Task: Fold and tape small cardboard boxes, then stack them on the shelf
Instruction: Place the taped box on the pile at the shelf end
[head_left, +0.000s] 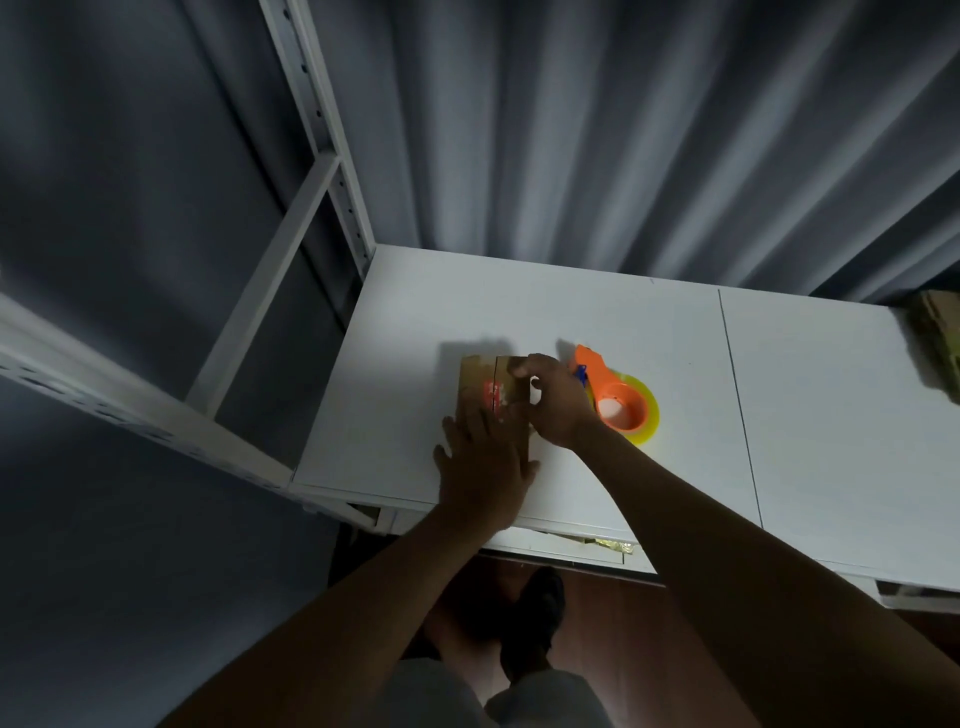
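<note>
Hands on box | left hand flat, fingers straight, pressing cardboard box top | right hand fingers curled, pinching box's right edge | box on white counter near left end | orange tape dispenser just right of box | white shelf frame at left

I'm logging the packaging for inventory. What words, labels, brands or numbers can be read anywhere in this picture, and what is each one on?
No text can be read here.
Red and white mark on the cardboard box: a printed label or logo, too blurred and dim to read, partly covered by the left hand and right hand.
Orange tape dispenser: no lettering visible.
Cardboard at the table's far right edge: nothing legible.
</note>
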